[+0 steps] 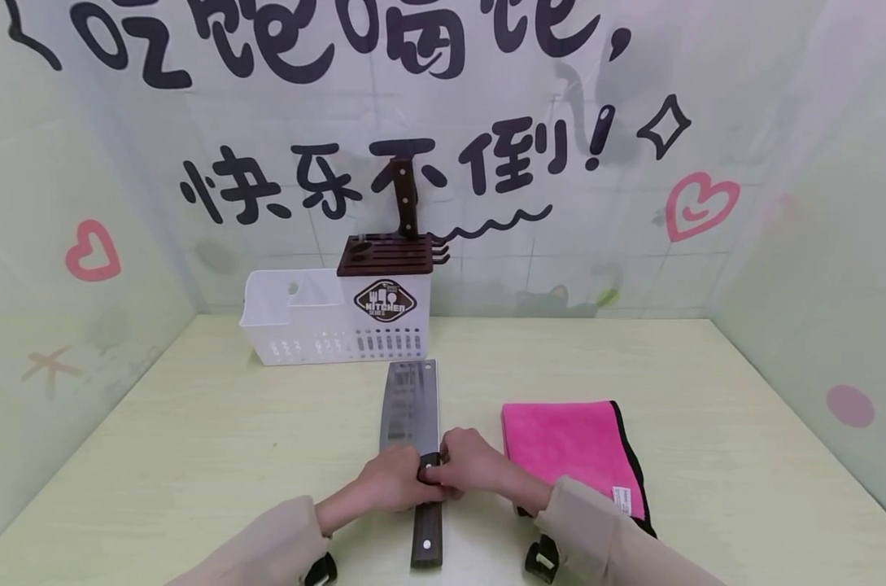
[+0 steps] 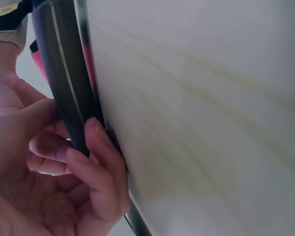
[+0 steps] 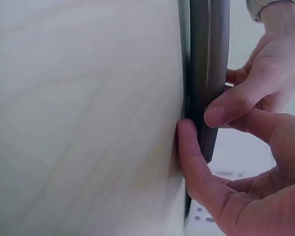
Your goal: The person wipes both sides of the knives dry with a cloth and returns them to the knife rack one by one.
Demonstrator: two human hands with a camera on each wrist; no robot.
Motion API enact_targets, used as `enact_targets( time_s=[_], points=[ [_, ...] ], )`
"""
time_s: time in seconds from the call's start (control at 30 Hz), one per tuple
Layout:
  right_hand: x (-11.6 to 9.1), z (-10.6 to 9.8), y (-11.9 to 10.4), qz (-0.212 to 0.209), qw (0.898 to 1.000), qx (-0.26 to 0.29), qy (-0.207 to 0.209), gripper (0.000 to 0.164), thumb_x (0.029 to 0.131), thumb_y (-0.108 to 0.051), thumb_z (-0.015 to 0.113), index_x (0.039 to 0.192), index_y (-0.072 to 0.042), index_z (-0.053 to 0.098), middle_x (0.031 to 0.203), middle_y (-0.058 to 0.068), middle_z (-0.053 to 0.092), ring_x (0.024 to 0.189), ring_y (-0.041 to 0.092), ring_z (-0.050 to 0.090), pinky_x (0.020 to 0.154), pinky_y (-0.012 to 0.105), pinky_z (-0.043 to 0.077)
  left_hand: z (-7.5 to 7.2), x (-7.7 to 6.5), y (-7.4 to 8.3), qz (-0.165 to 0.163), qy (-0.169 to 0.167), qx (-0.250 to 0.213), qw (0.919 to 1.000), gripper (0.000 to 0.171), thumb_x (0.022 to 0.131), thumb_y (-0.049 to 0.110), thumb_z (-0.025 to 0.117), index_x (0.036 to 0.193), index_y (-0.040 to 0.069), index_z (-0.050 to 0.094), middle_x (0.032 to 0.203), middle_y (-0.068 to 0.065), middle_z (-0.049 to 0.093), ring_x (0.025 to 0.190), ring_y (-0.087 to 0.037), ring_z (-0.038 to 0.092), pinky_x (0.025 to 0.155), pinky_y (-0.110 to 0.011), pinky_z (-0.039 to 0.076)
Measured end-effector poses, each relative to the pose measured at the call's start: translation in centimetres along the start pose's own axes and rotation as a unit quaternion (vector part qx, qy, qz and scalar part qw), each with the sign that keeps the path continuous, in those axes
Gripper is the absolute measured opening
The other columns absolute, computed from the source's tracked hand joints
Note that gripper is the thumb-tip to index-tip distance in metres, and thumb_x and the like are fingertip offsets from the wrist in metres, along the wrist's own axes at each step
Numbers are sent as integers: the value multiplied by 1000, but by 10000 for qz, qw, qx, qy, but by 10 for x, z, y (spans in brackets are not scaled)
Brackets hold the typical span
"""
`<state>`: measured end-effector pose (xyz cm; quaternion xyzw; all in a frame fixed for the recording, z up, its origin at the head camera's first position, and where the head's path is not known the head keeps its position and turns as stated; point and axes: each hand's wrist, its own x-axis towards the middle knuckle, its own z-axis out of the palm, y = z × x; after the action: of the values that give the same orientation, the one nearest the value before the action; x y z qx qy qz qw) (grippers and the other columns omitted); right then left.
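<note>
A cleaver point(image 1: 413, 403) lies lengthwise on the pale table, its broad blade toward the back and its dark wooden handle point(image 1: 428, 533) toward the front. My left hand point(image 1: 391, 480) grips the handle from the left, close to where it meets the blade. From the right, my right hand point(image 1: 479, 465) pinches the same stretch, thumb on top. The fingers of both hands meet around the handle and cover part of it. In the right wrist view, a fingertip point(image 3: 188, 132) of my right hand reaches the handle's underside, next to the table surface.
At the back stands a white utensil holder point(image 1: 281, 342) with a brown slotted top point(image 1: 386, 259); a brown-handled knife point(image 1: 406, 199) sticks up from it. A folded pink cloth point(image 1: 560, 439) with black edging lies right of the cleaver, partly under my right forearm. Printed curtains surround the table.
</note>
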<state>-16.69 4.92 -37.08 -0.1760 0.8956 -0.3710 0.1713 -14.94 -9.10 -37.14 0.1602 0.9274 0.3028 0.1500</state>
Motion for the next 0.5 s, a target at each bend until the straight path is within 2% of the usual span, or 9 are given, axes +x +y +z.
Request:
enact_targets(
  time_s=[0.13, 0.33, 0.5],
  points=[
    [1, -1, 3, 251, 9976, 632, -123, 17, 77, -10, 65, 72, 2, 53, 53, 8, 60, 46, 20, 61, 45, 25, 49, 0, 0, -1, 19, -58, -68, 10000, 40, 73, 31, 68, 49, 16, 40, 42, 8, 36, 38, -5, 33, 37, -18, 23],
    [3, -3, 9, 347, 9929, 1131, -75, 16, 78, -11, 65, 77, 3, 56, 58, 10, 62, 49, 20, 62, 49, 26, 51, -3, 1, -2, 101, -102, -265, 9995, 41, 75, 29, 68, 49, 16, 40, 40, 9, 35, 36, -5, 33, 36, -18, 22],
    [4, -5, 12, 496, 9818, 1810, -299, 17, 80, -10, 63, 82, 5, 56, 66, 13, 64, 54, 20, 64, 52, 28, 52, -3, 0, -1, 128, -40, -350, 9993, 42, 76, 32, 66, 47, 15, 41, 38, 9, 37, 34, -4, 34, 35, -18, 25]
  ],
)
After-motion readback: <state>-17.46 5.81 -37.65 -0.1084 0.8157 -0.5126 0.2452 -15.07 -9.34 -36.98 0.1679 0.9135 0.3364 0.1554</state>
